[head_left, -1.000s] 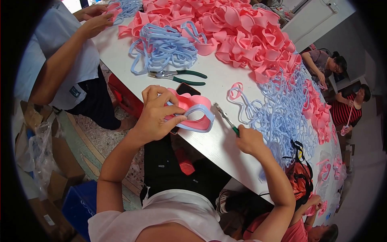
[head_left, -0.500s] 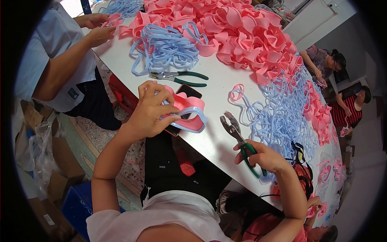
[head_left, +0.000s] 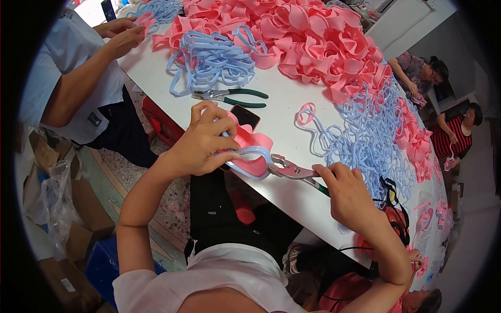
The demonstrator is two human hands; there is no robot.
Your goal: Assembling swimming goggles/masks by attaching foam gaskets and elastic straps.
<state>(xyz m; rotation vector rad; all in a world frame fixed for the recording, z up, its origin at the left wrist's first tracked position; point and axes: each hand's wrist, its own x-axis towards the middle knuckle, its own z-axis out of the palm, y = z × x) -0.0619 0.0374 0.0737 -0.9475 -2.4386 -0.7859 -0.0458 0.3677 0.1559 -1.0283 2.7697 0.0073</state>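
Note:
My left hand (head_left: 203, 143) is closed on a soft pink piece edged with a glossy light blue rim (head_left: 249, 149), raised over the front edge of the white table (head_left: 286, 117). In my right hand (head_left: 349, 195) is a pair of slip-joint pliers (head_left: 295, 171) with green handles. The pliers' jaws meet the right end of the rimmed piece; whether they are fully closed on it I cannot tell. Beyond my left hand lie a dark phone (head_left: 245, 117), partly covered, and a second pair of green-handled pliers (head_left: 242, 92).
Pink pieces (head_left: 313, 49) are heaped across the far table. Blue loops (head_left: 209, 60) lie in front of them; a tangle of blue strips (head_left: 360, 141) spreads at right. A co-worker's hands (head_left: 125, 39) hold a pink piece at left. More people sit at right. Cardboard boxes (head_left: 88, 206) stand lower left.
My right hand has brought the pliers left and turned them from upright to nearly level, so their jaws now meet the rimmed piece. The left hand has barely shifted.

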